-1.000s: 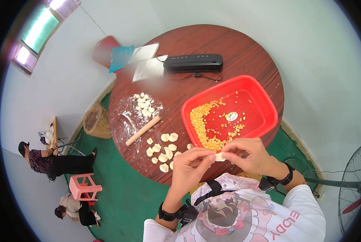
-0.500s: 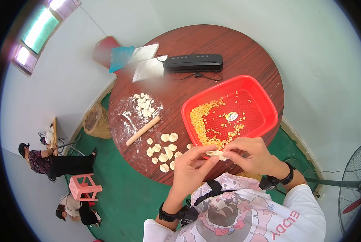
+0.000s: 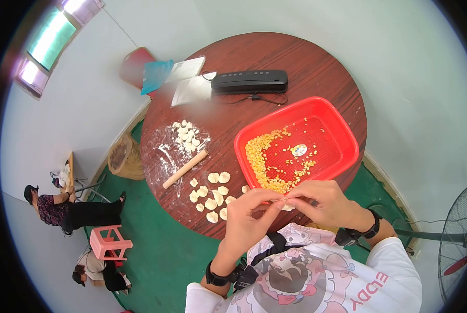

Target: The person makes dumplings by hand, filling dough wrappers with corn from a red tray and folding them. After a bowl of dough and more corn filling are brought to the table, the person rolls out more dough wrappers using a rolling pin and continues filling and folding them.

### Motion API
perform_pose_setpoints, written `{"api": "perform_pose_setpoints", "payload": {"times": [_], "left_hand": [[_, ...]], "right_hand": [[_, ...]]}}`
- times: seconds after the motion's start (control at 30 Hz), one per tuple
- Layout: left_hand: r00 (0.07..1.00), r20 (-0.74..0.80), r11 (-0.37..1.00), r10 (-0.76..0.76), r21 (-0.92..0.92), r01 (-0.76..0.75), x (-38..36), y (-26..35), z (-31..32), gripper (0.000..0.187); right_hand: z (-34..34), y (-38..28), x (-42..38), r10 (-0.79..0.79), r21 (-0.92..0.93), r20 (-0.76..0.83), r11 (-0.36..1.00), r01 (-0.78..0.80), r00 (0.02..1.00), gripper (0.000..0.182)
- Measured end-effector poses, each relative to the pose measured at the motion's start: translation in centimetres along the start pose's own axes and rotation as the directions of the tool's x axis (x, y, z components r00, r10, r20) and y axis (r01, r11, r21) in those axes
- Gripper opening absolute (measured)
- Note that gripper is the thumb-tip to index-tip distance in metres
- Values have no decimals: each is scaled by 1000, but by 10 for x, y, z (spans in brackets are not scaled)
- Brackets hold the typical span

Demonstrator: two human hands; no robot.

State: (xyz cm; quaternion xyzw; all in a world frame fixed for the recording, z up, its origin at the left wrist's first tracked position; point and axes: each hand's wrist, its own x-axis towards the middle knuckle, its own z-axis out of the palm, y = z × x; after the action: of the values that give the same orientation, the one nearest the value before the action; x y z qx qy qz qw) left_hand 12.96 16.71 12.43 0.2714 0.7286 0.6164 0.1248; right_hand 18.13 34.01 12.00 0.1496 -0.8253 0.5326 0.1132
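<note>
My left hand (image 3: 251,211) and my right hand (image 3: 324,201) meet at the near edge of a red basket (image 3: 243,166). Both pinch one small piece of dough (image 3: 288,207) between thumbs and fingertips, which hide most of it. Yellow corn kernels (image 3: 264,161) lie in the basket, heaped at its left side. Left of my left hand, several shaped dough pieces (image 3: 211,204) rest on the round brown table (image 3: 317,65). Beyond them are a wooden rolling pin (image 3: 185,169) and small dough lumps (image 3: 187,136) on scattered flour.
A black appliance (image 3: 249,82) with a cable sits at the table's far side, beside white sheets (image 3: 194,89) and a blue bag (image 3: 156,75). Two other people are at the left, near a pink stool (image 3: 108,241). A fan (image 3: 460,235) stands at the right.
My fingertips have come closer together over the dough, and less of it shows now. The basket and the table items look unchanged.
</note>
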Motion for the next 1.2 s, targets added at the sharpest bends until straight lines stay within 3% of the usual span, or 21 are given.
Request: {"api": "perform_pose_setpoints", "payload": {"times": [0.03,0.17,0.33,0.47,0.53,0.67,0.73,0.87,0.93,1.17,1.2], "left_hand": [[991,-32,976,-132,-178,125,0,1,1,13],[959,84,888,-272,-362,284,-1,-3,-6,14],[990,16,982,-142,-127,143,-1,-2,-2,13],[996,18,996,-87,12,87,0,2,-2,12],[999,49,995,19,95,-24,1,-1,-2,12],[998,53,1000,-17,-16,18,1,-1,-1,12],[974,37,915,-224,-336,224,1,4,-1,12],[978,30,926,-205,-318,204,-1,-4,-3,12],[994,11,973,-110,-202,110,-1,-6,-3,12],[995,7,994,-101,-28,101,1,2,-1,13],[999,23,998,-41,48,40,0,0,-1,12]], "right_hand": [[0,0,0,-18,-25,-7,1000,18,1000,11],[0,-3,-1,-22,-3,-40,1000,22,999,11],[1,-12,1,150,92,-19,985,-148,988,12],[5,-1,-1,30,48,-46,998,-28,998,11],[4,1,-1,2,13,-20,1000,-2,1000,11],[2,0,-1,-35,-22,-20,999,35,999,10],[2,-1,-1,-11,-31,-59,999,9,998,12],[0,-6,-1,70,46,-15,997,-69,997,13],[1,-8,-1,232,152,-17,962,-226,973,14],[5,-1,-3,62,65,-54,996,-58,997,16],[4,-1,-3,70,54,-34,996,-68,997,15]]}}
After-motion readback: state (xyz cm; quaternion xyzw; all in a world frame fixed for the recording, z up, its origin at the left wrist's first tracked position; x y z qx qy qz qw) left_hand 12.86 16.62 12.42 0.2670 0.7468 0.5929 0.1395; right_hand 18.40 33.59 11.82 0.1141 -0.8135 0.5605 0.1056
